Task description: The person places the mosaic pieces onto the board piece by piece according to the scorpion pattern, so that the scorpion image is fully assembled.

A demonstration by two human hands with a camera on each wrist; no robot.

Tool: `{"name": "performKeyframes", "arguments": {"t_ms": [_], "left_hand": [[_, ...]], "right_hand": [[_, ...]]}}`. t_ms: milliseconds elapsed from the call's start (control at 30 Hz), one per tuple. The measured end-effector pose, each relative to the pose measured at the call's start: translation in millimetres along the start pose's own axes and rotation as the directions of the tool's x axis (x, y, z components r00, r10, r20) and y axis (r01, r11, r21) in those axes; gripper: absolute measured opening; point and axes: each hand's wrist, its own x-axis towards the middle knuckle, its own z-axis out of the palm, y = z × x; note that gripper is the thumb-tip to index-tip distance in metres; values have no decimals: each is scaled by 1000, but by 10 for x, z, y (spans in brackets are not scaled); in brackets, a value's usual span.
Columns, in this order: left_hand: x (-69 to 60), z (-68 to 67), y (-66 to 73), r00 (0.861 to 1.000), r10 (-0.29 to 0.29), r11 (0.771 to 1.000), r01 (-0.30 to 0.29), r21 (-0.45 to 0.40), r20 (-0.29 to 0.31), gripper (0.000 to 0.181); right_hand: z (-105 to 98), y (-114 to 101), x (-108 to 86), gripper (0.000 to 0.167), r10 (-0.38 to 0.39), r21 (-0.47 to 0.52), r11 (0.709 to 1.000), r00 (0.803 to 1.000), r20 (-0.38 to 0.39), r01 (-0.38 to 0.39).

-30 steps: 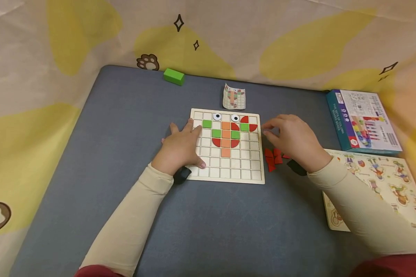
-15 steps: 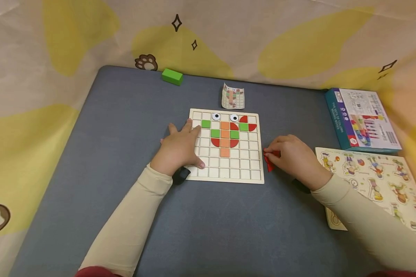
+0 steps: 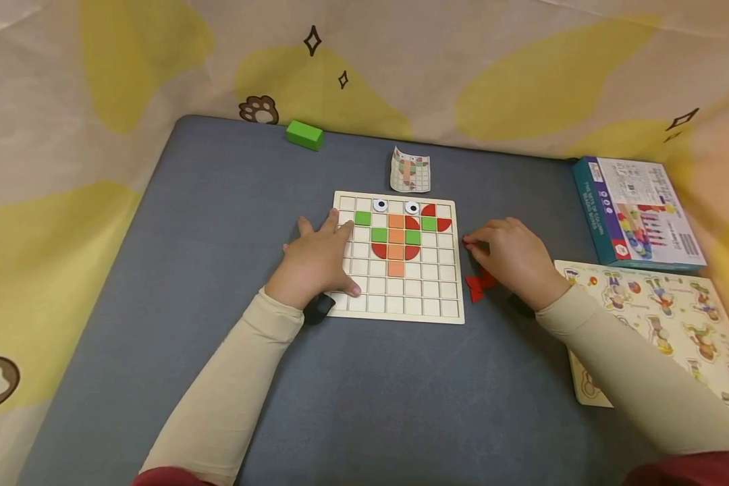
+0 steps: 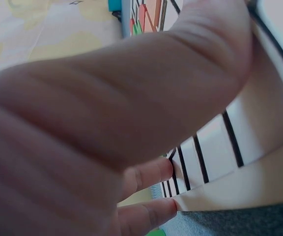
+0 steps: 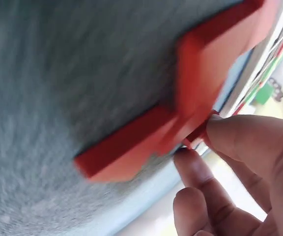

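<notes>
A pale wooden grid board [image 3: 422, 307] lies on the grey-blue table. On it sit green squares [image 3: 412, 237], a column of orange squares [image 3: 396, 251], red quarter-circle pieces and two round eye pieces [image 3: 412, 208]. My left hand [image 3: 312, 263] rests over the board's left edge, fingers spread. Just off the right edge, my right hand [image 3: 513, 256] pinches a small red piece [image 3: 466, 241] between thumb and finger; its shape is mostly hidden. Below that hand lie several loose red pieces [image 3: 475, 289], which look large in the right wrist view.
Behind the board lies a small curled pattern card [image 3: 410, 172]. A green block [image 3: 304, 136] sits at the table's back edge. To the right are a teal-sided box [image 3: 640, 212] and a wooden picture puzzle [image 3: 692, 337].
My right hand went down to the loose red pieces, then came back up slightly with one pinched in its fingertips. The left hand stays in place on the board.
</notes>
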Motion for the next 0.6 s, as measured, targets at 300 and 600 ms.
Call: {"name": "performKeyframes", "arguments": {"t_ms": [300,600], "left_hand": [[9,1,-12,1000,3,1000,-3,3,-9,126],[3,-4,-7,1000,-1,1000,1,3,-1,126]], "right_hand": [[-39,111,142,28,73,64,995,996,43,-76],[-137,108,102,29,111,83,989,989,93,-119]]}}
